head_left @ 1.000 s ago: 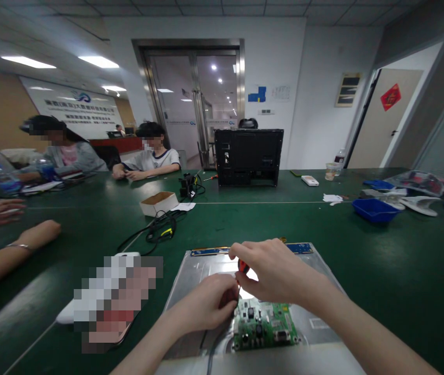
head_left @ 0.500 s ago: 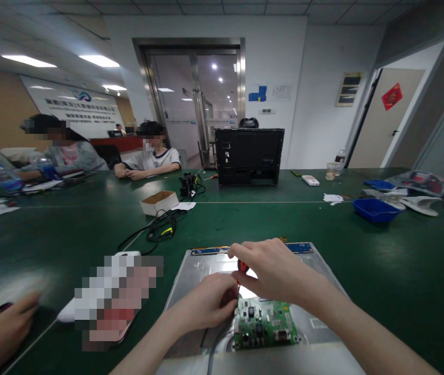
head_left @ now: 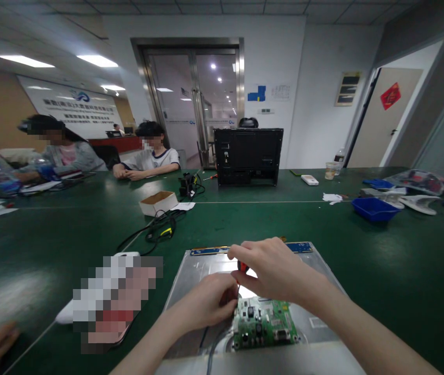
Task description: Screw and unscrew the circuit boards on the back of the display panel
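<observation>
Screwdriver [head_left: 241, 266] near upright | right hand [head_left: 274, 267] pinching its handle | left hand [head_left: 214, 298] curled by the shaft, can't tell whether gripping | circuit board [head_left: 266, 324] on metal panel [head_left: 191, 276]

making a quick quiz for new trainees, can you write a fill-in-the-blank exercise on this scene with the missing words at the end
The tool with the red-and-black handle is gripped in the person's ____ hand.
The circuit board on the metal panel is ____.
The tray is ____.
Seen from here, the open box stands to the tray's ____.

Missing words: right; green; blue; left.
</observation>
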`<action>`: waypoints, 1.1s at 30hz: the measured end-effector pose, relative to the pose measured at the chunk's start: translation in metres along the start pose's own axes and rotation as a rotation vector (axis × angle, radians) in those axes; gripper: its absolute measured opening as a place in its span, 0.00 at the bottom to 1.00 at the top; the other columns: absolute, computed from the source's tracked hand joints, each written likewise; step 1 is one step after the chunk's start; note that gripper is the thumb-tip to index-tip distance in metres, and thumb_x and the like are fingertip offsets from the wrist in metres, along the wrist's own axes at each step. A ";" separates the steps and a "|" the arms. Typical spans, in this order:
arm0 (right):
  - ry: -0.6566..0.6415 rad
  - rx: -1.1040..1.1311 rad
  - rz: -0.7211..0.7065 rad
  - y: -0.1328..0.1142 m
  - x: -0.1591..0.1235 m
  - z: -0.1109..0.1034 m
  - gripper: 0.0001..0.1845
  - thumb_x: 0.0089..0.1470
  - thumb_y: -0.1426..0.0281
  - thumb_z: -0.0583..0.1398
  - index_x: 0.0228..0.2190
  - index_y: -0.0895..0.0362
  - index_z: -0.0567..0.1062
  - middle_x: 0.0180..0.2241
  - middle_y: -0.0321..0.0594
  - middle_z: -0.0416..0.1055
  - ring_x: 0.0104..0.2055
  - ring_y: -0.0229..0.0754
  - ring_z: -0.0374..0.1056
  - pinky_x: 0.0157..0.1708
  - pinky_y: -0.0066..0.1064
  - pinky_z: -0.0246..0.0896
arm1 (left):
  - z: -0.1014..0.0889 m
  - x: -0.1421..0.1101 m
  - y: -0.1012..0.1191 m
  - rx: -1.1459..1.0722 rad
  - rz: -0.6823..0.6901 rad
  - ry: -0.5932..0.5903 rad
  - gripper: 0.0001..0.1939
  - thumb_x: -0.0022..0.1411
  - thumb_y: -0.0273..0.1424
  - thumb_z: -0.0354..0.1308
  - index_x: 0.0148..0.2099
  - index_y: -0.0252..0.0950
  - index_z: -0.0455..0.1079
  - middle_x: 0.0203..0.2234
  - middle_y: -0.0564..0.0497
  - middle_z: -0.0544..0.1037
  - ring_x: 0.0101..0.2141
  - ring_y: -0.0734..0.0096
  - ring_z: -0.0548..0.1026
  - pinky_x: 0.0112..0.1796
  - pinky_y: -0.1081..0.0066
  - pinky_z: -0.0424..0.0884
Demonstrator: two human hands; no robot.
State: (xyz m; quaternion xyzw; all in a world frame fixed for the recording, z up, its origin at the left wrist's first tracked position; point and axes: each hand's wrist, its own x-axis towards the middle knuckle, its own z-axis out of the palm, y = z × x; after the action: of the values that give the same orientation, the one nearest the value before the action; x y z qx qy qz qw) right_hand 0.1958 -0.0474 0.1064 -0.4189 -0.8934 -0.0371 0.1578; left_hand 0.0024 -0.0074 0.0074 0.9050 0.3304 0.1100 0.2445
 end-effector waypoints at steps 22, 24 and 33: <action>0.028 0.004 -0.017 -0.002 0.000 0.003 0.04 0.56 0.69 0.57 0.36 0.55 0.69 0.30 0.36 0.73 0.25 0.34 0.61 0.23 0.31 0.36 | 0.003 0.002 -0.002 -0.015 0.039 0.015 0.04 0.53 0.22 0.51 0.32 0.36 0.63 0.24 0.55 0.70 0.23 0.73 0.65 0.24 0.73 0.54; 0.027 0.002 -0.022 -0.002 0.001 0.004 0.04 0.56 0.69 0.57 0.36 0.55 0.69 0.30 0.35 0.73 0.26 0.35 0.62 0.23 0.31 0.36 | 0.002 0.002 -0.001 -0.018 0.044 0.016 0.04 0.53 0.22 0.51 0.31 0.36 0.62 0.23 0.56 0.70 0.23 0.73 0.65 0.24 0.73 0.54; 0.022 0.119 -0.003 -0.003 0.001 0.006 0.15 0.55 0.70 0.58 0.45 0.56 0.65 0.35 0.38 0.76 0.30 0.39 0.69 0.24 0.30 0.40 | 0.000 0.000 -0.001 -0.006 0.043 0.007 0.04 0.54 0.23 0.51 0.31 0.36 0.63 0.24 0.55 0.70 0.23 0.73 0.65 0.25 0.73 0.55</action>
State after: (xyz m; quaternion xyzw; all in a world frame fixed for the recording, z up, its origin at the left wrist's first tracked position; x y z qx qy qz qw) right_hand 0.1920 -0.0475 0.1012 -0.4071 -0.8929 0.0112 0.1919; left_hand 0.0026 -0.0068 0.0067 0.9107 0.3114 0.1194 0.2437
